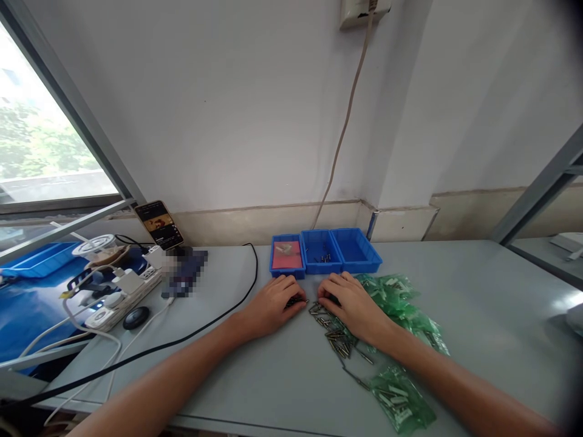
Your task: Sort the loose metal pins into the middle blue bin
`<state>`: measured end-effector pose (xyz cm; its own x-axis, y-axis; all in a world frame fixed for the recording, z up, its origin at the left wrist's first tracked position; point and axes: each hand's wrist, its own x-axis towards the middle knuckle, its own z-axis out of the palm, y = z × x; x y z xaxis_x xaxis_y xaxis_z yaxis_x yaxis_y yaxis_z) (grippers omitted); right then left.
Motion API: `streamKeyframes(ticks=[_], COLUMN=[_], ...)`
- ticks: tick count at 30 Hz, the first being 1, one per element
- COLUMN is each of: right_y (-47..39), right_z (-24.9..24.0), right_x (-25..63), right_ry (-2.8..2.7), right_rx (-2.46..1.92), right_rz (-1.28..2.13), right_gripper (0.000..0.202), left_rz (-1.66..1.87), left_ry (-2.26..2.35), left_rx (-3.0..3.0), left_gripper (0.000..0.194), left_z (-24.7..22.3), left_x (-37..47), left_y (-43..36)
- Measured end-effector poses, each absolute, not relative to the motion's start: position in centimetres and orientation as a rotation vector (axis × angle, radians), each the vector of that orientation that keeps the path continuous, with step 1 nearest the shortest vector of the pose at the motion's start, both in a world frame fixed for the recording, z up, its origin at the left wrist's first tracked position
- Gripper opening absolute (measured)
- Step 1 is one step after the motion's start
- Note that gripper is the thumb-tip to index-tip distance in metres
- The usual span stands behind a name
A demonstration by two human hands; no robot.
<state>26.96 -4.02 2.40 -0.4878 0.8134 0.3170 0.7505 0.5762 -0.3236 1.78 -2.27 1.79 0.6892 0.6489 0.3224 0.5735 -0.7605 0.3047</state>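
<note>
Nearest, a green plastic bag (403, 400) is lying beside loose metal pins (339, 346), which are spreading over the grey table (255, 376) toward the hands. The right hand (353, 303) is curling down at the far end of the pins, while the left hand (273, 306) is cupping over small dark pieces (295, 300); at this size, I cannot tell whether either is gripping any. Fingertip handling seems to be the step underway, calling next for a light, narrow pinch. Beyond, three blue trays (359, 267) are standing side by side, the middle one holding small parts (325, 258)
</note>
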Motion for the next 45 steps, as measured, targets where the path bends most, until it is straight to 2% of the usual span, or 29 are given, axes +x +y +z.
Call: streamKeyframes(ticks=[18, 28, 36, 45], right_y=[-4.2, -4.4, -4.1, -4.5], right_z=[2.6, 3.1, 3.0, 3.8], right_x=[26.5, 26.6, 26.7, 26.6], right_ry=[-2.419, -2.206, -2.093, -1.896], right_rx=[-1.267, -1.189, -1.128, -1.209], right_rz=[0.025, 0.287, 0.335, 0.448], right_gripper=[0.014, 0.017, 0.024, 0.011], left_rz=[0.624, 0.614, 0.622, 0.614], left_ry=[0.991, 0.99, 0.992, 0.99], left_rx=[2.727, 2.711, 2.717, 2.712], left_gripper=[0.009, 0.011, 0.011, 0.01], left_z=[1.8, 1.9, 1.8, 1.9], left_x=[1.8, 1.7, 1.7, 1.7], left_y=[-2.4, -2.3, -2.3, -2.3])
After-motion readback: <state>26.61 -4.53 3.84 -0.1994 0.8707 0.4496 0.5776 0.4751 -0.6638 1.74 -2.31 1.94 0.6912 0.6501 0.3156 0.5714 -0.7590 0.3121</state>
